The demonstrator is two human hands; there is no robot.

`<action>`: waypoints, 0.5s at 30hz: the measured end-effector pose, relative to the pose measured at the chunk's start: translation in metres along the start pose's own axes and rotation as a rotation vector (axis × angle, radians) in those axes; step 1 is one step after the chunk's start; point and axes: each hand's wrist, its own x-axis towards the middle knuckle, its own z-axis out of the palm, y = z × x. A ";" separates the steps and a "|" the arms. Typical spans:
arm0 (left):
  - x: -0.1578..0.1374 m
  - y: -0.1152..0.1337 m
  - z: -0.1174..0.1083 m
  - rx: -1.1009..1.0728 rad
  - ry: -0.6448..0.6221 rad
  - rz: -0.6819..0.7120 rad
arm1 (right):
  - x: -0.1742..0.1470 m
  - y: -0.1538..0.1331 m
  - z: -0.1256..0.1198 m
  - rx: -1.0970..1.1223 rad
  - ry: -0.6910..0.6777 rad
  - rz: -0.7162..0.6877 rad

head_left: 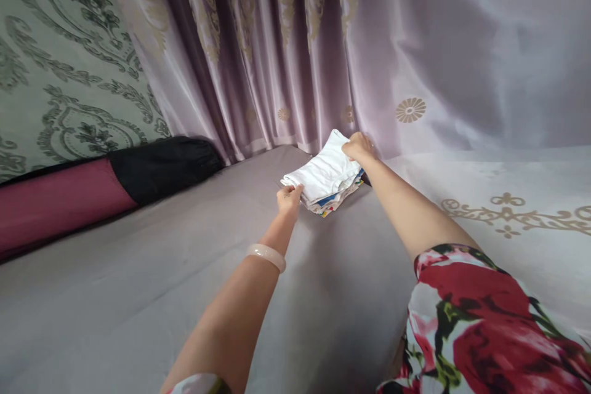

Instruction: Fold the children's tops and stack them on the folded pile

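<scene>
A white folded garment (323, 167) lies on top of a small stack of folded clothes (333, 199), whose edges show white, blue, yellow and red. My left hand (289, 198) pinches the near left corner of the white garment, thumb on top. At its far right corner, my right hand (359, 149) is closed on the same garment, with the fingertips partly hidden. The cloth is spread between both hands. What kind of garment it is I cannot tell.
The stack rests on a grey-covered bed (184, 246). Behind it hang purple curtains (295, 74). A long black and dark pink bolster-like roll (115, 188) lies along the patterned wall (69, 61). To the right is a white surface with gold scrolls (508, 215).
</scene>
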 end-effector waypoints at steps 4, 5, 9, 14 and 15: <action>-0.003 -0.010 -0.017 0.172 -0.090 0.061 | 0.003 0.005 0.016 -0.041 -0.014 -0.011; -0.004 -0.013 -0.024 0.218 -0.105 0.077 | 0.002 0.006 0.020 -0.052 -0.015 -0.016; -0.010 -0.021 -0.068 0.359 -0.108 0.120 | 0.000 0.010 0.034 -0.096 -0.011 -0.032; -0.019 -0.019 -0.144 0.569 -0.053 0.155 | -0.003 0.013 0.046 -0.130 0.026 -0.044; -0.021 -0.018 -0.161 0.607 -0.029 0.155 | -0.003 0.013 0.048 -0.139 0.043 -0.055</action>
